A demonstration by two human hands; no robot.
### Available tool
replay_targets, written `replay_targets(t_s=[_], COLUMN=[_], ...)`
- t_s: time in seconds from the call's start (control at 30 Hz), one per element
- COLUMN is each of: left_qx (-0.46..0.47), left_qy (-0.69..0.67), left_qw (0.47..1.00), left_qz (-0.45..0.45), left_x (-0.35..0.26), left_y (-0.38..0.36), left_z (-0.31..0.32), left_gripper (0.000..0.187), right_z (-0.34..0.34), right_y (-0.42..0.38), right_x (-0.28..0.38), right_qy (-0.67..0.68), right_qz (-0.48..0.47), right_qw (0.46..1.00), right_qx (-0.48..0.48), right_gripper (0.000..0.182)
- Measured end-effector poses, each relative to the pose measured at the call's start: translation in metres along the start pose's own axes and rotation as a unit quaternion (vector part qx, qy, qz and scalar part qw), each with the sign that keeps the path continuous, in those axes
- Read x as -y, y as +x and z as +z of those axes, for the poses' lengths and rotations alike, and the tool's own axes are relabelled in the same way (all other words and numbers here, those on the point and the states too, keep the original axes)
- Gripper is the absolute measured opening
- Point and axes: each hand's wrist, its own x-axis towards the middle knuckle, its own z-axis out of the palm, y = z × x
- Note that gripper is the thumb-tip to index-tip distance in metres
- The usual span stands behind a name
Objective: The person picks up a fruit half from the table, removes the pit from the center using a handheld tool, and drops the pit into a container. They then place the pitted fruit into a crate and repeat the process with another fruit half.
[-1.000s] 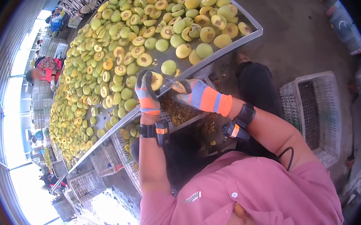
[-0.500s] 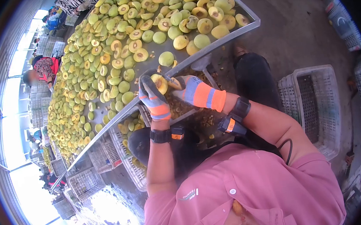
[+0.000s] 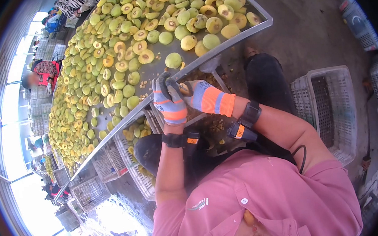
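My left hand (image 3: 169, 99), in a grey and orange glove with dark fingertips, is closed at the near edge of the metal table (image 3: 150, 70). Its fingers curl toward the right hand and hide whatever they enclose. Pressed up against it, my right hand (image 3: 209, 98), gloved the same way, grips a small brown-handled tool (image 3: 184, 89); the working end is hidden. Just beyond the hands a whole-looking green stone fruit (image 3: 173, 60) lies on the table. Many halved green-yellow stone fruits (image 3: 146, 56), some with brown pits showing, spread behind it.
A white plastic crate (image 3: 346, 107) stands on the floor to the right. Under the table edge at left, another crate (image 3: 143, 182) holds fruit pieces. More crates (image 3: 90, 193) stand farther left. Other people, one in a red vest (image 3: 48, 73), are along the table's far left side.
The fruit half that showed in my left hand is out of sight. That hand has shifted slightly right and its fingers have closed over toward the right hand, which has hardly moved.
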Motion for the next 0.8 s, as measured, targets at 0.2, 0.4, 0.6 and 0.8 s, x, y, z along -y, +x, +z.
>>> replay_targets(t_s=[0.2,0.4,0.6,0.8], left_qx=[0.021,0.242,0.183,0.143], left_qy=[-0.202,-0.047,-0.140,-0.004], left_qw=[0.965,0.968,0.965,0.980], left_qz=[-0.168,0.036,-0.125,-0.139], left_x=[0.005,0.018,-0.011,0.009], left_y=[0.004,0.029,0.022,0.005], left_z=[0.000,-0.030,-0.032,-0.077], left_gripper=[0.018,0.024,0.024,0.023], right_z=[-0.002,-0.019,-0.027,-0.019], right_y=[0.004,0.005,-0.008,-0.014], right_x=[-0.008,-0.029,-0.013,-0.001], right_qy=[-0.045,0.054,0.357,0.405], right_qz=[-0.020,0.047,0.014,0.234], right_qw=[0.998,0.976,0.870,0.814], right_qx=[0.047,0.204,0.340,0.345], right_gripper=[0.029,0.032,0.028,0.027])
